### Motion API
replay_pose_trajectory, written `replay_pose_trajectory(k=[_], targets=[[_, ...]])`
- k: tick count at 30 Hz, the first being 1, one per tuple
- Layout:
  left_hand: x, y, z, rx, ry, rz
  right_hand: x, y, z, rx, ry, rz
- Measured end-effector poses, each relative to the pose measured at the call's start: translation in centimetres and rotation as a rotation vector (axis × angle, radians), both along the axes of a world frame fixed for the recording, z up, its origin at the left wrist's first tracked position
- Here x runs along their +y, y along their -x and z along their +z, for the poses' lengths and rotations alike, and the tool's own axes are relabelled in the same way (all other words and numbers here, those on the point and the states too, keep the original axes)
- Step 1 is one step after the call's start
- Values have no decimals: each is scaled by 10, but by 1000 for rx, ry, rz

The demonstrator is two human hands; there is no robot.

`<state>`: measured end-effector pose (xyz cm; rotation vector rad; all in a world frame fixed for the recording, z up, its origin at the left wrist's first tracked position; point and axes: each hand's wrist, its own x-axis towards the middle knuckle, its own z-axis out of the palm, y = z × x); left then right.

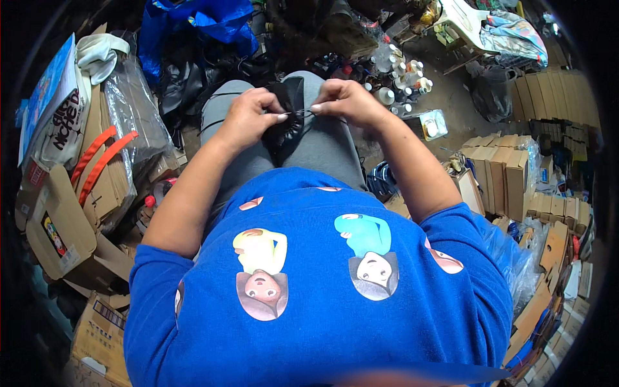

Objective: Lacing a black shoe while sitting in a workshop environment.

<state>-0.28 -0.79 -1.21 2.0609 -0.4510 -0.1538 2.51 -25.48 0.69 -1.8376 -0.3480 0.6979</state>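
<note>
A black piece (284, 132) of fabric or leather lies between my thighs, with a gathered, ridged edge and a flat dark flap standing above it. My left hand (253, 116) is closed in a pinch at its left side. Opposite it, my right hand (349, 103) pinches with thumb and forefinger just off the right side. A thin cord (305, 113) runs over the gathered edge between the two pinches; its ends are hidden by my fingers. More dark strands (211, 122) lie across my left thigh. Grey trousers (322, 151) cover my legs beneath the piece.
Beyond my knees lie a blue plastic bag (222, 22) and several white-capped bottles (401, 80). Open cardboard boxes (64, 242) and orange strips (97, 161) crowd my left. Stacked cardboard (500, 171) stands on my right. A white plastic chair (461, 22) is at the far right.
</note>
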Motion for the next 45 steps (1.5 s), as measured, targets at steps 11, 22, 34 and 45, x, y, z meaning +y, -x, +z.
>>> replay_pose_trajectory(k=[11, 22, 34, 45], targets=[[-12, 6, 32, 27, -316, -92, -24, 31, 4, -285, 167, -46], [-28, 3, 31, -222, -396, -258, -31, -3, 20, -921, 566, -150], [-14, 7, 32, -304, -375, -382, -3, 34, 49, -927, 727, 446], [40, 31, 46, -416, -728, -215, -66, 40, 27, -941, 661, 265]])
